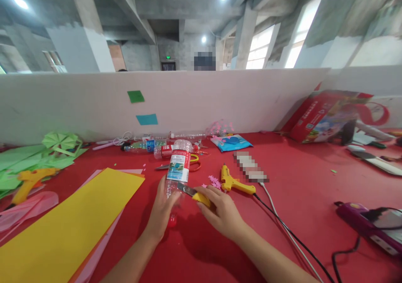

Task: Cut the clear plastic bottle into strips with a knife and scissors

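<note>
From my station I see the left forearm slanting in from seven o'clock, the left hand's (163, 203) grip wrapped around the clear bottle (179, 161), which sits just short of twelve, base pointing away, red cap toward six. The right hand (222, 207) enters from five, knuckles up, its grip clenched around the yellow cutter (202, 199), blade toward ten. A yellow glue gun (234, 183) lies at one o'clock from it on the red counter (282, 174).
</note>
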The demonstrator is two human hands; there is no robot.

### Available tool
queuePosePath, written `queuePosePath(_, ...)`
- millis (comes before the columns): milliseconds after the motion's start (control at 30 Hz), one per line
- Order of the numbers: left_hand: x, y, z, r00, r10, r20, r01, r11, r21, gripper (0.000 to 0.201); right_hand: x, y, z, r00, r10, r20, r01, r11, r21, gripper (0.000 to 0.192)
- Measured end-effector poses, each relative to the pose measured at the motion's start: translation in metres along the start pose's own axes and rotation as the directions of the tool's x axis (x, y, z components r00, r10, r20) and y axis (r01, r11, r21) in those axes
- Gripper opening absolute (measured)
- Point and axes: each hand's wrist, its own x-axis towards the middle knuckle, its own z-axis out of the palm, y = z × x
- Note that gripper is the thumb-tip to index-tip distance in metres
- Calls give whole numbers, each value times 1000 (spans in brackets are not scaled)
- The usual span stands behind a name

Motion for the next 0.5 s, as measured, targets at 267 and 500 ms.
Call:
queuePosePath(267,1,-4,-1,997,60,-57,-53,991,121,64,4,4,4,996,92,-7,-92,996,-10,28)
queuePosePath(500,0,-12,8,988,39,-146,-10,980,199,83,0,-7,23,976,194,-98,-175,968,178,27)
